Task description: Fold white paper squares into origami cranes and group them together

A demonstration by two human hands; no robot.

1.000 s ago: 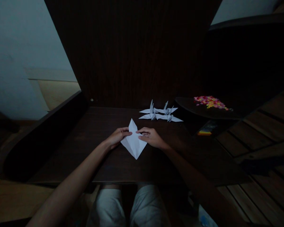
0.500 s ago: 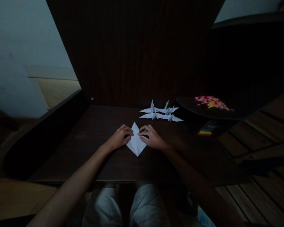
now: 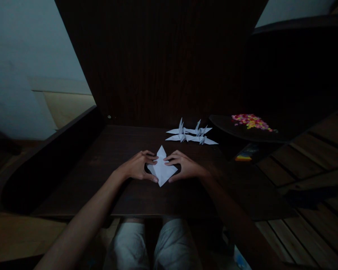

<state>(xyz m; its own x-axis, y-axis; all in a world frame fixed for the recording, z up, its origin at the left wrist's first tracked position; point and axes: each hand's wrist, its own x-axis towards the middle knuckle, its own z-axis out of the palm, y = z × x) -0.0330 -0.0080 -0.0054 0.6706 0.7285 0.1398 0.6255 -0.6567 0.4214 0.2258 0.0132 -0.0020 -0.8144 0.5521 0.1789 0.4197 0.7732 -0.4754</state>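
Observation:
A white folded sheet of paper (image 3: 162,169), shaped like a diamond, lies on the dark desk in front of me. My left hand (image 3: 139,165) grips its left side, fingers on the upper part and thumb by the lower left edge. From the right, my right hand (image 3: 186,165) holds it the same way, with its thumb near the lower right edge. The fingers hide parts of the paper's upper edges. Behind it, several white paper cranes (image 3: 187,135) stand close together in two rows.
A pile of small pink, red and yellow pieces (image 3: 252,122) sits on a raised shelf (image 3: 225,125) at the right. Dark side panel (image 3: 53,157) borders the desk (image 3: 95,180) on the left; a tall dark board (image 3: 163,63) rises behind. Below the shelf is something with yellow and orange (image 3: 243,158).
Both thumbs have moved down from the middle of the paper to its lower edges, and the hands have spread wider. The cranes have stayed put.

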